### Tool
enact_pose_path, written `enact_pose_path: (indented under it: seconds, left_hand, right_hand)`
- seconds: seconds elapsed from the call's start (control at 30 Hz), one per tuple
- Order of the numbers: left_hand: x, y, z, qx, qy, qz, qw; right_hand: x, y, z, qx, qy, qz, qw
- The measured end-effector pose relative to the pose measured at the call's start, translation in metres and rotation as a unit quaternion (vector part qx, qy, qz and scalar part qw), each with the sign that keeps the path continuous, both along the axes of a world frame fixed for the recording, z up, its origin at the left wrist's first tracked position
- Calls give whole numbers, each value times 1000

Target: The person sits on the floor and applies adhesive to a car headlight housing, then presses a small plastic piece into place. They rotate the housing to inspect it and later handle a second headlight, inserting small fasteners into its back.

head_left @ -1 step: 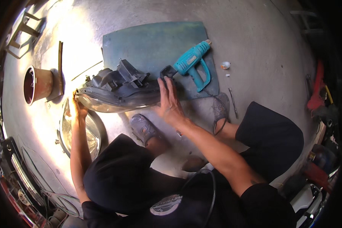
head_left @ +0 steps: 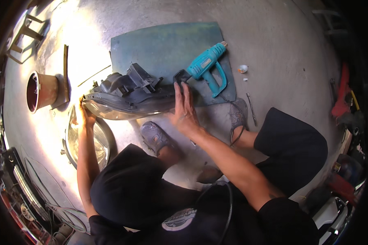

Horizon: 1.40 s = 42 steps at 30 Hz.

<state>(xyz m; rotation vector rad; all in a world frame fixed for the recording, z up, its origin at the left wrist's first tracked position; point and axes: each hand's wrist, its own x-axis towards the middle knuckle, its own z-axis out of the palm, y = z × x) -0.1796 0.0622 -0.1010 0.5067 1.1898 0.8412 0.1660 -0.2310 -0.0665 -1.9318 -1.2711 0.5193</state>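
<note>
A car headlight (head_left: 129, 100), with a black housing and a clear lens along its lower side, is held up between my two hands. My left hand (head_left: 85, 116) grips its left end, brightly lit and partly washed out. At the right end, my right hand (head_left: 185, 114) clasps the housing, two fingers reaching up its far side and the thumb hidden. Just beyond those fingers, a teal heat gun (head_left: 204, 65) lies on a grey-green sheet (head_left: 159, 45). Below my left hand, a second headlight (head_left: 103, 145) rests on the floor, partly covered by my forearm.
A reddish-brown bucket (head_left: 49, 90) lies tipped at the left beside a long thin strip (head_left: 66, 73). Right of the sheet are a small white-and-orange container (head_left: 243, 69) and a metal rod-like tool (head_left: 251, 109). A stool (head_left: 26, 30) stands far left. Cables (head_left: 65, 214) coil at lower left.
</note>
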Motion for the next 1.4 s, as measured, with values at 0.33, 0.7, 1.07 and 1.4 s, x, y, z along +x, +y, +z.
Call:
enact_pose_path:
  seconds: [0.33, 0.7, 1.07, 1.4]
  left_hand:
    - [-26, -3, -22, 35, -78, -12, 996]
    - [3, -75, 72, 229, 104, -100, 963]
    - [27, -44, 176, 133, 239, -118, 955]
    - [55, -52, 191, 131, 271, -160, 940]
  right_hand:
    - [-6, -27, -2, -74, 693, -217, 683]
    - [-3, -31, -54, -10, 803, -172, 571]
    - [-13, 4, -57, -24, 788, -94, 608]
    - [-14, -12, -31, -46, 798, -160, 580]
